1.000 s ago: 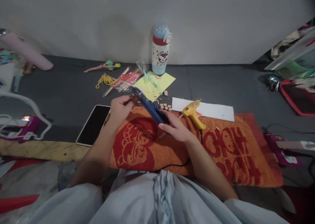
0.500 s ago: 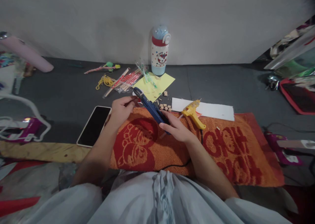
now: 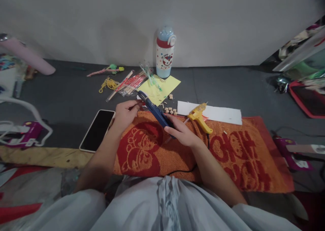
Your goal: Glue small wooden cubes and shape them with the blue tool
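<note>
My right hand [image 3: 181,131] is closed round the handles of a blue hand tool [image 3: 156,113], which looks like a cutter and points away to the upper left. Its jaws are too small and dark to make out. Beside the tool's far end, my left hand [image 3: 127,113] is closed with the fingertips pinched; what they hold is hidden. Small cut wooden pieces [image 3: 170,110] lie just past the tool, near a sheet of yellow paper [image 3: 154,88]. Wooden sticks in plastic wrappers [image 3: 133,83] lie beyond my left hand.
An orange towel [image 3: 177,160] lies under my hands. To the right, a yellow glue gun [image 3: 199,116] rests by a white board [image 3: 223,114]. A phone [image 3: 98,131] lies left, near my forearm. A bottle [image 3: 165,53] stands against the wall; yellow string [image 3: 110,83] lies farther left.
Almost nothing differs. My left hand's fingertips have shifted very slightly to the right; the blue cutter and my right hand stay in place.
</note>
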The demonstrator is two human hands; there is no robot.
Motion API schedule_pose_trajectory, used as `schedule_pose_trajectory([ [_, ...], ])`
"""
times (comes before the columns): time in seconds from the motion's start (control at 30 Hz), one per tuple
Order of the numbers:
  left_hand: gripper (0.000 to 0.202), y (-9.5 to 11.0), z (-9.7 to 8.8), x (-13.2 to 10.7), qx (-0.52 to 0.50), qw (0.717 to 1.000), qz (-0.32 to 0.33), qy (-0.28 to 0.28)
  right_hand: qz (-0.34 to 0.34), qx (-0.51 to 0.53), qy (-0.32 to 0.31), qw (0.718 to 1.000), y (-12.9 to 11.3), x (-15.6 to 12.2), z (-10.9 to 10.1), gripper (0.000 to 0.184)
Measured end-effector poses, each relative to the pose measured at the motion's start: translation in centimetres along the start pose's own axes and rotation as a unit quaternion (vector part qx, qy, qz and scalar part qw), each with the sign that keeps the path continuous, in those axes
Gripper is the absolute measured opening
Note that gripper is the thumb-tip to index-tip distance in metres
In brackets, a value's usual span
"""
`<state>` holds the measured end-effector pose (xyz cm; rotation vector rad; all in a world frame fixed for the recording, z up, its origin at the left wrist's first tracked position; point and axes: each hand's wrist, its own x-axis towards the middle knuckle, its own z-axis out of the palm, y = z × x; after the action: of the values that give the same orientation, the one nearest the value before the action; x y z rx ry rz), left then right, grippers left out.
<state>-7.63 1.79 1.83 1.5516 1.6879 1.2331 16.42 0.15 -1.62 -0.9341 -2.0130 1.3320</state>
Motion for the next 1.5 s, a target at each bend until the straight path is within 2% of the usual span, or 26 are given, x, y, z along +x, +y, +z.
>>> schedule_pose_trajectory([
  [0.33, 0.022, -0.2, -0.3, 0.1, 0.006, 0.999, 0.031, -0.027, -0.006, -0.006, -0.001, 1.0, 0.1, -0.1, -0.1, 0.065],
  [0.87, 0.026, -0.7, -1.1, 0.2, 0.011, 0.997, 0.012, -0.08, -0.022, -0.019, -0.003, 1.0, 0.0, -0.1, 0.0, 0.065],
  [1.13, 0.027, -1.5, -0.8, 0.3, 0.017, 0.997, 0.017, -0.069, -0.018, -0.043, 0.01, 0.999, -0.3, 0.1, 0.0, 0.058],
  [1.23, 0.029, -1.4, -0.5, 0.4, 0.059, 0.995, 0.033, -0.069, -0.013, -0.05, 0.024, 0.998, -0.3, 0.1, 0.3, 0.058],
  [1.3, 0.029, -1.1, -0.3, 0.3, 0.114, 0.991, 0.058, -0.025, -0.008, -0.053, 0.044, 0.998, -0.3, 0.2, 0.5, 0.057],
  [1.4, 0.025, -0.5, 0.2, -0.3, 0.183, 0.966, 0.153, 0.097, 0.01, -0.048, 0.08, 0.996, -0.2, 0.3, 0.8, 0.058],
  [1.43, 0.023, -0.2, 0.3, -0.6, 0.192, 0.957, 0.184, 0.119, 0.018, -0.042, 0.091, 0.995, -0.3, 0.4, 1.0, 0.058],
  [1.5, 0.023, 0.2, 0.7, -1.4, 0.19, 0.954, 0.21, 0.099, 0.025, -0.028, 0.107, 0.994, -0.3, 0.4, 1.2, 0.058],
])
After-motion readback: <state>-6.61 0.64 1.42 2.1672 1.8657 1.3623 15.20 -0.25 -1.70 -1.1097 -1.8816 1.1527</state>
